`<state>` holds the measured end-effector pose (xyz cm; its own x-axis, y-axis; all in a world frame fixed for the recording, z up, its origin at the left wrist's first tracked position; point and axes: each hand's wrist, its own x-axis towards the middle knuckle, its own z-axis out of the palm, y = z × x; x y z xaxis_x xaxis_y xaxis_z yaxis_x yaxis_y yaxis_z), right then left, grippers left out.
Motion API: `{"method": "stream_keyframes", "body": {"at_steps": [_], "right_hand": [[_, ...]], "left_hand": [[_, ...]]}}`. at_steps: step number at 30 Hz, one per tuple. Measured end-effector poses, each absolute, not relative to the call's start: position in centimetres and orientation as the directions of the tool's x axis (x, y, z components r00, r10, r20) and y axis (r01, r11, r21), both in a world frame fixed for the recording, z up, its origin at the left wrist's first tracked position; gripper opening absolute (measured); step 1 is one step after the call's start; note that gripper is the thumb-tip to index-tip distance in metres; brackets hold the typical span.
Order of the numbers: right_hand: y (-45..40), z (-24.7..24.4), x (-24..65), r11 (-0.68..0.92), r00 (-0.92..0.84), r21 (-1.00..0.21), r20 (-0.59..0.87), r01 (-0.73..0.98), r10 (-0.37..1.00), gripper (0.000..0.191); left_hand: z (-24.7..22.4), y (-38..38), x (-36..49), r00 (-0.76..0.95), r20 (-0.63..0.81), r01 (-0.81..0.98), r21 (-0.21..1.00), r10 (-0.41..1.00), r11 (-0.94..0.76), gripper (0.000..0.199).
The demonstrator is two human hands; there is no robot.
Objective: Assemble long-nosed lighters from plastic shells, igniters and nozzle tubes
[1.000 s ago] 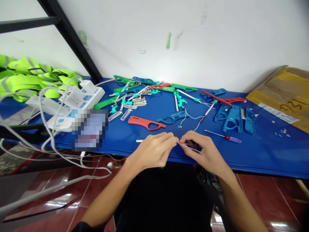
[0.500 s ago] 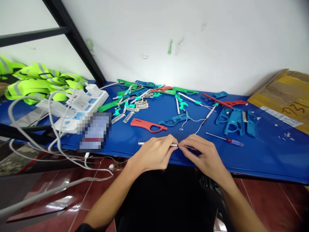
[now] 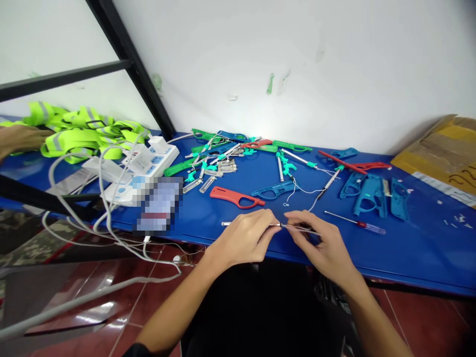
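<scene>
My left hand (image 3: pixel 247 238) pinches a thin metal tube (image 3: pixel 226 224) that lies along the front of the blue table (image 3: pixel 409 248). Its tip meets my right hand (image 3: pixel 320 238), whose fingers pinch a thin wire (image 3: pixel 307 230) at the tube's end. Both hands sit close together near the table's front edge. Just beyond them lie a red plastic handle shell (image 3: pixel 236 197) and a blue handle shell (image 3: pixel 273 189). A small red-handled screwdriver (image 3: pixel 357 223) rests to the right of my right hand.
Several green, blue and red lighter shells and metal tubes (image 3: pixel 223 158) are scattered at the back. Blue shells (image 3: pixel 372 191) lie right. White power strips (image 3: pixel 141 163) with cables, neon vests (image 3: pixel 82 131) and another person's hand (image 3: pixel 18 139) are left. A cardboard box (image 3: pixel 442 153) sits far right.
The view has shifted left and slightly down. My hands stay together on the tube and wire, with the wire now drawn out a little to the right. Another person's hand has appeared at left.
</scene>
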<state>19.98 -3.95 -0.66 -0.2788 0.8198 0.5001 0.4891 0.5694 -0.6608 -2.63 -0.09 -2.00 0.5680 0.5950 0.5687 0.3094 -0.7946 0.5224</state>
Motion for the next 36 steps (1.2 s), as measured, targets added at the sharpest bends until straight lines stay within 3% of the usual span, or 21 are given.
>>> {"method": "stream_keyframes", "body": {"at_steps": [6,16,22,31,36], "right_hand": [[-4.1,-0.5,19.4,0.534,-0.307,-0.701,0.437,0.472,0.845,0.014],[-3.8,-0.6,21.1,0.528,-0.350,-0.697,0.399,0.486,0.848,0.023],[-3.4,-0.4,21.3,0.618,-0.370,-0.604,0.497,0.502,0.785,0.009],[-3.3,-1.8,20.8,0.696,-0.372,-0.364,0.645,0.619,0.668,0.013],[-3.4,-1.9,20.8,0.619,-0.367,-0.415,0.539,0.667,0.758,0.010]], "left_hand": [[-1.9,-0.1,-2.8,0.582,0.566,0.366,0.458,0.583,-0.810,0.013],[-1.2,0.1,-2.8,0.621,0.546,0.379,0.417,0.562,-0.826,0.017],[-1.0,0.2,-2.7,0.618,0.568,0.351,0.418,0.543,-0.838,0.018],[-0.7,0.0,-2.9,0.622,0.513,0.329,0.514,0.591,-0.792,0.014],[-0.9,0.1,-2.8,0.627,0.537,0.369,0.434,0.564,-0.822,0.020]]}}
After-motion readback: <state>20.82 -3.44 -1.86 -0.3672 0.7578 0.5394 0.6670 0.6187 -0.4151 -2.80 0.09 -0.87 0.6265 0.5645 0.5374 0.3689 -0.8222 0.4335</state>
